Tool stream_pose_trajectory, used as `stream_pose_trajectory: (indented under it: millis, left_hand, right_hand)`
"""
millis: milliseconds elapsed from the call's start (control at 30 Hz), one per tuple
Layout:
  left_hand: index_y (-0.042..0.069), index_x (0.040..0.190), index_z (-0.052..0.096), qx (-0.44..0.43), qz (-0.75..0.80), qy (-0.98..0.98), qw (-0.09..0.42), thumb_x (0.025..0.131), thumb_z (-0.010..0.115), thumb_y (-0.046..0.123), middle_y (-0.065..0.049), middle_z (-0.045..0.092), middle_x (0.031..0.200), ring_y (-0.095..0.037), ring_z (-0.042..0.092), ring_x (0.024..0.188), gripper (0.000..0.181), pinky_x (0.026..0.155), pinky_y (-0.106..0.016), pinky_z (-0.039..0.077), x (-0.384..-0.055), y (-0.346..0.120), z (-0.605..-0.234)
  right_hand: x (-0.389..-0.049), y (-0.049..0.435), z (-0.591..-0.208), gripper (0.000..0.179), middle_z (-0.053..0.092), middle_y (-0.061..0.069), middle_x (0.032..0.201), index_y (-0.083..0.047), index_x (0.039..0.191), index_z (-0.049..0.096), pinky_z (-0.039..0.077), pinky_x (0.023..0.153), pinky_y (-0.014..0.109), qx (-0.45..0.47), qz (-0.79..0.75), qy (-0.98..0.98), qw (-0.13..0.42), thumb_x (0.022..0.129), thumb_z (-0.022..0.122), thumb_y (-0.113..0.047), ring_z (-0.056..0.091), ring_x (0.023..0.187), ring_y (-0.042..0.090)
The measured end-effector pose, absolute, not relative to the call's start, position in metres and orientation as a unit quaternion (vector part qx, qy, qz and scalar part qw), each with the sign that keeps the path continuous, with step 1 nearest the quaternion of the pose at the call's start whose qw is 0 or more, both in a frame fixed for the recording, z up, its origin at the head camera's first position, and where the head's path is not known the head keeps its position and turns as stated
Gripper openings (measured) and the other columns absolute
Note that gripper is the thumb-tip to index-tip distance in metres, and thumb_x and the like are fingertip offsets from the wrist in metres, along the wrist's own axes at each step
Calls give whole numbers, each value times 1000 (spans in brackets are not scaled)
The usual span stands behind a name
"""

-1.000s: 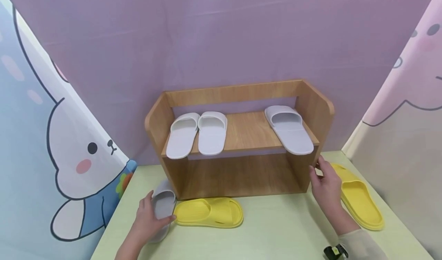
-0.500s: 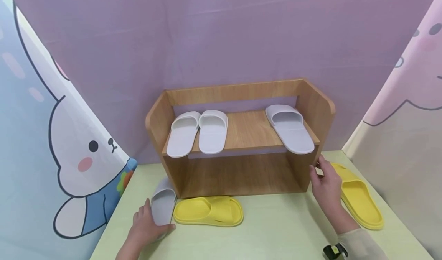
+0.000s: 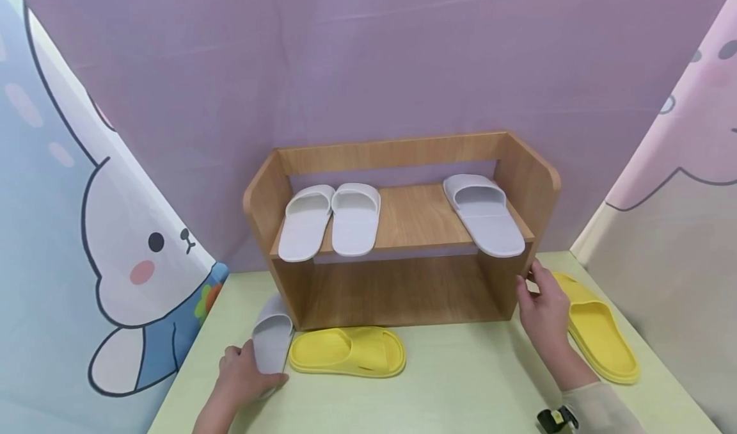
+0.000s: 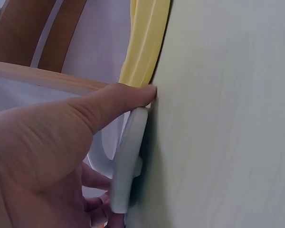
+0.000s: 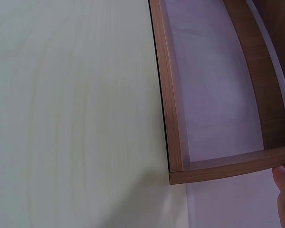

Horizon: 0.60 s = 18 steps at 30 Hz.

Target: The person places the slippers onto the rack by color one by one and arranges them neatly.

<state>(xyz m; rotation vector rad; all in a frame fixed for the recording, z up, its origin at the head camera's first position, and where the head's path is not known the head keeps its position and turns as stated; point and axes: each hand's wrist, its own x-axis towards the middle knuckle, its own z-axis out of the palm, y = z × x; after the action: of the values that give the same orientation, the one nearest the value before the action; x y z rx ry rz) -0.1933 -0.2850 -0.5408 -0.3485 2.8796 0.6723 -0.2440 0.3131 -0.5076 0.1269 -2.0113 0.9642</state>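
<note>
My left hand (image 3: 238, 377) is at the heel end of a grey slipper (image 3: 270, 344) that lies on the table beside the rack's left panel. In the left wrist view the thumb and curled fingers (image 4: 97, 178) hold either side of its sole (image 4: 128, 166). Close by, a yellow slipper (image 3: 348, 352) lies sideways along the rack's front. My right hand (image 3: 546, 309) grips the front edge of the right panel of the wooden shoe rack (image 3: 411, 293), fingers bent at the edge. To its right lies another yellow slipper (image 3: 604, 338).
On the rack's upper shelf (image 3: 411, 219), two white slippers (image 3: 354, 223) stand at the left and a pale grey slipper (image 3: 489, 223) at the right. A purple cloth (image 3: 391, 63) hangs behind, with printed cartoon cloths (image 3: 132, 248) at both sides.
My left hand has drawn back slightly toward me along the grey slipper, its thumb moving away from the yellow slipper. The right hand keeps its place at the rack.
</note>
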Motion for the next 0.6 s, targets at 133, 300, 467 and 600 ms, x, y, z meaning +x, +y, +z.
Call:
stream_pose_trajectory:
  millis: [133, 300, 467, 600]
  left_hand:
    - [-22, 150, 40, -127, 230, 961, 83, 69, 97, 66, -44, 49, 123, -55, 51, 112, 133, 96, -69, 54, -194, -285, -538]
    - [-25, 137, 47, -137, 240, 960, 38, 73, 95, 54, -43, 53, 116, -56, 52, 111, 112, 93, -66, 54, -196, -282, -537]
    - [-26, 134, 50, -149, 262, 953, -39, 74, 93, 41, -45, 54, 119, -57, 48, 114, 100, 91, -64, 52, -198, -277, -532]
    - [-24, 144, 44, -169, 288, 939, -85, 77, 93, 37, -45, 46, 130, -56, 42, 121, 104, 96, -68, 51, -199, -272, -524]
  right_hand:
    - [-244, 313, -507, 41, 75, 25, 122, 4, 136, 70, 45, 76, -4, 54, 391, -808, 437, 96, 73, 14, 73, 107, 32]
    - [-243, 310, -504, 41, 76, 24, 118, 4, 134, 71, 46, 77, -3, 60, 394, -802, 446, 95, 73, 16, 74, 104, 32]
    - [-243, 311, -505, 40, 76, 24, 118, 4, 133, 71, 46, 77, -4, 56, 397, -804, 439, 95, 73, 15, 73, 104, 44]
    - [-244, 313, -507, 40, 76, 25, 119, 4, 134, 71, 46, 76, -4, 51, 392, -809, 436, 95, 74, 14, 72, 104, 40]
